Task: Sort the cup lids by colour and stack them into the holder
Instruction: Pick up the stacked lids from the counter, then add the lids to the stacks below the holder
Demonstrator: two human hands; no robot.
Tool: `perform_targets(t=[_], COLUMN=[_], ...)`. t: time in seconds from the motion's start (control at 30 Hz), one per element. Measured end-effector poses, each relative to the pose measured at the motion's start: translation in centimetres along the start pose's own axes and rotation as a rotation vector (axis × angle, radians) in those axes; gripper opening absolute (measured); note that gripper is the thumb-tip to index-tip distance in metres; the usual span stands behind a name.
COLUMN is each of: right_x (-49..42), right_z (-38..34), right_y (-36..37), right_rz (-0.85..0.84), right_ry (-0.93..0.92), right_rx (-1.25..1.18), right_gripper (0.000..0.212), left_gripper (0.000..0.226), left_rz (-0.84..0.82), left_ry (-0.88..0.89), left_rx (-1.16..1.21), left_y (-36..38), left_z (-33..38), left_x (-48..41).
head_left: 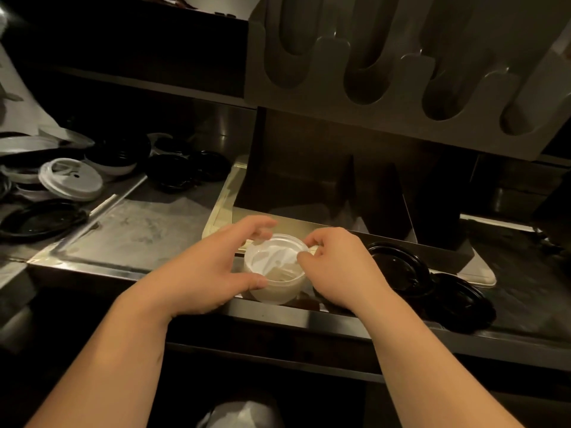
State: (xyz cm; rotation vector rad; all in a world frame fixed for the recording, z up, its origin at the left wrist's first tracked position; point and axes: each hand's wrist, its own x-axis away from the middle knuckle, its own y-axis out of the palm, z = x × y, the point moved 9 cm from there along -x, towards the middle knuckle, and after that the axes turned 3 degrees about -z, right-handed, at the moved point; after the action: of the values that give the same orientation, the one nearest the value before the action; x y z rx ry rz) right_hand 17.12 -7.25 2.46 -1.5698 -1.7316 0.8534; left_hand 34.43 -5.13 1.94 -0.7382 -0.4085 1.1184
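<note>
- the stack of white lids (272,274) is sitting at the near edge of the desk (148,230), mid-view. the left hand (213,267) is cupping it from nine o'clock, with the thumb on the near wall and the fingers (262,225) curling over the far rim, clamped on it.
- the right hand (340,267) is meeting the stack from three o'clock, its fingers (312,242) pinching together at the rim of the top lid.
- the step appears to be seating or squaring that top lid. it is probably going best with the left hand bracing the walls while the right is pressing evenly round the rim, so nothing is tilting.
- the holder (401,88) is hanging at twelve to one o'clock, above the desk. it is worth choosing one slot for white and leaving another for the black lids (398,267) lying at three o'clock of the stack.
- a mixed pile is waiting at ten o'clock, including a white lid (71,179) and a black lid (40,219).
- the number of lids in the stack is not showing, and the right fingertips are partly hiding behind the rim.
- the holder's right end is running out of view, and the dim light is making its slots hard to read.
</note>
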Motion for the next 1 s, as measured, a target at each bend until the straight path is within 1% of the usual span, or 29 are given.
perform_targets(t=[0.1, 0.17, 0.2, 0.27, 0.33, 0.4, 0.5, 0.63, 0.73, 0.77, 0.83, 0.9, 0.93, 1.0], right_x=[0.3, 0.4, 0.5, 0.7, 0.9, 1.0, 1.0, 1.0, 1.3, 1.4, 1.2, 0.9, 0.8, 0.6], right_z=[0.3, 0.3, 0.3, -0.1, -0.7, -0.9, -0.9, -1.5, -2.5, -2.8, -3.6, -4.4, -4.7, -5.4], right_y=[0.3, 0.4, 0.3, 0.2, 0.4, 0.6, 0.7, 0.1, -0.8, -1.1, -1.3, -0.9, -0.6, -0.1], right_rz=[0.047, 0.076, 0.090, 0.111, 0.111, 0.119, 0.138, 0.154, 0.207, 0.230, 0.259, 0.253, 0.246, 0.240], right_ry=[0.037, 0.045, 0.040, 0.015, -0.013, -0.023, -0.024, -0.036, -0.064, -0.079, -0.115, -0.140, -0.148, -0.166], right_rx=[0.047, 0.060, 0.070, 0.092, 0.118, 0.121, 0.139, 0.300, 0.343, 0.326, 0.252, 0.182, 0.157, 0.115], right_gripper=[0.006, 0.003, 0.008, 0.028, 0.037, 0.038, 0.038, 0.034, 0.035, 0.035, 0.033, 0.027, 0.023, 0.015], left_gripper=[0.076, 0.074, 0.073, 0.075, 0.081, 0.082, 0.076, 0.074, 0.070, 0.063, 0.043, 0.030, 0.030, 0.042], left_rz=[-0.005, -0.014, -0.021, -0.043, -0.051, -0.017, 0.019, 0.018, 0.029, 0.056, 0.204, 0.386, 0.449, 0.511], left_ry=[0.001, 0.007, 0.006, 0.005, -0.003, -0.020, -0.034, -0.022, -0.024, -0.038, -0.068, -0.140, -0.198, -0.343], left_rx=[0.033, 0.048, 0.053, 0.083, 0.130, 0.123, 0.108, 0.116, 0.213, 0.254, 0.251, 0.088, -0.028, -0.253], left_y=[0.3, 0.6, 0.7, 0.9, 1.1, 1.0, 1.0, 1.1, 0.1, -0.7, -3.5, -6.9, -8.6, -11.6], left_z=[-0.3, -0.5, -0.6, -0.9, -1.1, -1.2, -1.4, -1.4, -1.5, -1.9, -3.4, -5.9, -7.2, -9.8], left_x=[0.2, 0.3, 0.4, 0.4, 0.3, 0.0, -0.2, -0.1, 0.4, 0.4, -0.2, -1.3, -2.1, -4.1])
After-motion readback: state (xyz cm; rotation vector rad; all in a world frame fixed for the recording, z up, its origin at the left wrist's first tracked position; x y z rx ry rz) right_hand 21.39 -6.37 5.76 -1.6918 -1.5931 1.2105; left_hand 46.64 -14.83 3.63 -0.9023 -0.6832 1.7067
